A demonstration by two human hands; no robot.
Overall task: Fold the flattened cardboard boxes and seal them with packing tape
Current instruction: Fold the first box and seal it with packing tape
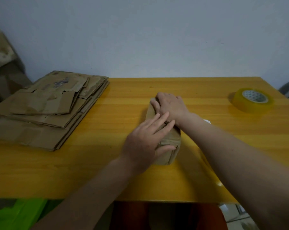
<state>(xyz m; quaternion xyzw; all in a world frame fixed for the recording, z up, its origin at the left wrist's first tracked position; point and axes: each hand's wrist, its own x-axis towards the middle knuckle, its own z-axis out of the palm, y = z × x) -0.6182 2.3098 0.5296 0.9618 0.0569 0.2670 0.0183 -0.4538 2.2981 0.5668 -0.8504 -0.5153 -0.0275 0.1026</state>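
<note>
Table: yellow wood-grain top, set against a pale wall.
Box: small, brown, folded up, at the table's middle, long axis running away from the viewer.
Left hand: fingers straight, spread, pressing flat on the box's near top, thumb on the near end face.
Right hand: flat on the far end, fingertips bent over the far edge; it hides most of that end.
Stack: flattened cardboard, far left, well apart from the box.
Tape: clear roll lying flat, far right.
White object: small, mostly hidden behind the right forearm.
Green item: below the table's left near edge.
</note>
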